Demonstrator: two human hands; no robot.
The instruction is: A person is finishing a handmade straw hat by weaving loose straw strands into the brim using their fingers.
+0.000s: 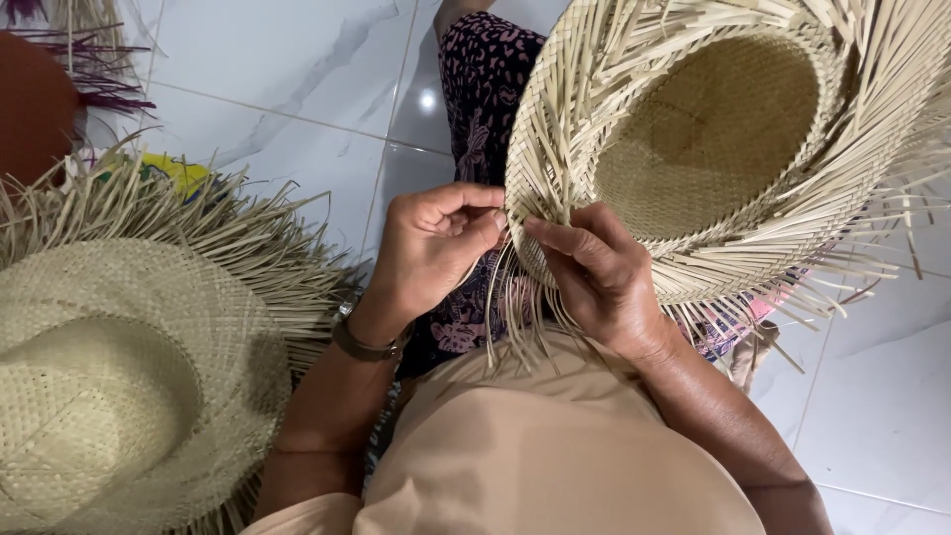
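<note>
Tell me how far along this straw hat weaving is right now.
Done: the straw hat has its crown and most of the brim woven tight. In hand: the left hand and right hand pinch strands at the brim edge. Left: loose strips stick out all around the rim, unwoven and untrimmed. A second hat on the floor also has a ragged fringe.

The person wears a plain peach-beige cloth top (555, 446) with short sleeves, its fabric smooth, with a few soft folds across the front. Just above the top's upper edge shows a dark cloth lower garment (485, 109) printed with pink leaf-like patterns. Left of the top, 1 thin dull-metal band wristwatch (365, 342) circles the wrist of the left hand (431, 248). The right hand (594, 272) carries no jewellery; both forearms are bare.
</note>
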